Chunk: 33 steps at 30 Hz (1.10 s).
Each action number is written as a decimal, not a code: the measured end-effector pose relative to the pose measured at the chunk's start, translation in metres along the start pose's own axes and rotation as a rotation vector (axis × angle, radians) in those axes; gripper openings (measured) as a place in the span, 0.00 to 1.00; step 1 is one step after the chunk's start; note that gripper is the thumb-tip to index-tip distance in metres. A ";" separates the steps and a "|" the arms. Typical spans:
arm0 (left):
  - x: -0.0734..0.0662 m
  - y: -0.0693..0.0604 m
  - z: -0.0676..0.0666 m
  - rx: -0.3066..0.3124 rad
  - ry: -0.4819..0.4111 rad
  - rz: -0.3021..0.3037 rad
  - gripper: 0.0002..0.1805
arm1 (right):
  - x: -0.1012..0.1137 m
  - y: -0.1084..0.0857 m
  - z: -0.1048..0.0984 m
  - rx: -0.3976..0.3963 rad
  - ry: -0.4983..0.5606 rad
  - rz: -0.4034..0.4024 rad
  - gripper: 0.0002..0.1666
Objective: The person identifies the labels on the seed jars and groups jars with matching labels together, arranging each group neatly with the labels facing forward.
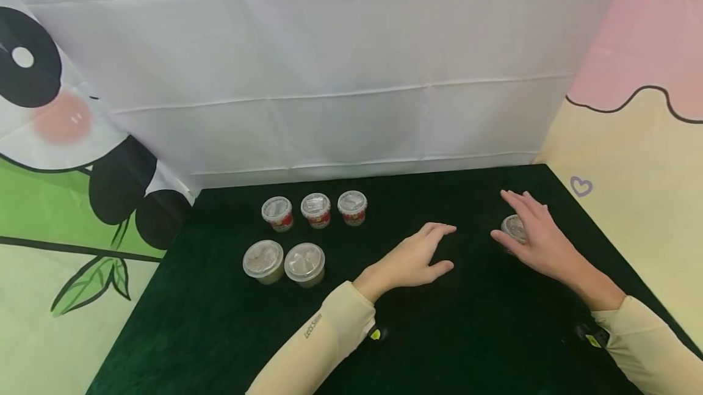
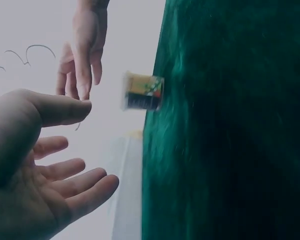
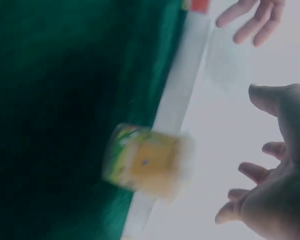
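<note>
My left hand (image 1: 414, 260) hangs over the middle of the dark green cloth, fingers extended and thumb apart, holding nothing. Farther right, my right hand (image 1: 540, 239) is spread above a small lidded tub (image 1: 514, 228) and partly covers it from the head camera. In the right wrist view, that tub (image 3: 147, 162) shows a yellow and green printed side, blurred, with a gap between it and the right fingers (image 3: 255, 172). The left wrist view also has the tub (image 2: 144, 91), beyond the left fingers (image 2: 90, 192).
Left of my hands stand three small red-labelled cups (image 1: 318, 210) in a back row. Two wider clear-lidded tubs (image 1: 263, 259) sit in front of them. A white sheet (image 1: 351, 77) rises behind the green cloth (image 1: 219, 334), with printed sheets at both sides.
</note>
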<state>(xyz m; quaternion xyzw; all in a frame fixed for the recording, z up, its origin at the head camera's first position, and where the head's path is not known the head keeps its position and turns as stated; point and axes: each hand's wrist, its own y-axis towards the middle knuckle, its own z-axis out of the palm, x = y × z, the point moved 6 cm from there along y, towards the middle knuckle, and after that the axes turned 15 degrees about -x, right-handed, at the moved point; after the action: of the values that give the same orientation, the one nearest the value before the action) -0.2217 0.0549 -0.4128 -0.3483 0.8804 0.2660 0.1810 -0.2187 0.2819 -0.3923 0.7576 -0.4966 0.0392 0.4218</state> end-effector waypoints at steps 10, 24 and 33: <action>-0.004 0.026 0.041 0.014 -0.156 -0.110 0.43 | -0.049 -0.029 -0.010 -0.022 -0.051 0.134 0.70; -0.015 0.044 0.078 0.006 -0.243 -0.219 0.47 | -0.077 -0.047 -0.004 0.169 0.240 0.396 0.71; -0.023 0.057 0.089 -0.039 -0.273 -0.246 0.46 | -0.088 -0.045 -0.006 0.218 0.266 0.429 0.66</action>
<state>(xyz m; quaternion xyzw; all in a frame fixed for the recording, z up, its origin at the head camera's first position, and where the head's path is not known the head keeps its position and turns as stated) -0.2342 0.1549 -0.4527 -0.4176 0.7931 0.3038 0.3231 -0.2254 0.3557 -0.4574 0.6642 -0.5787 0.2802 0.3814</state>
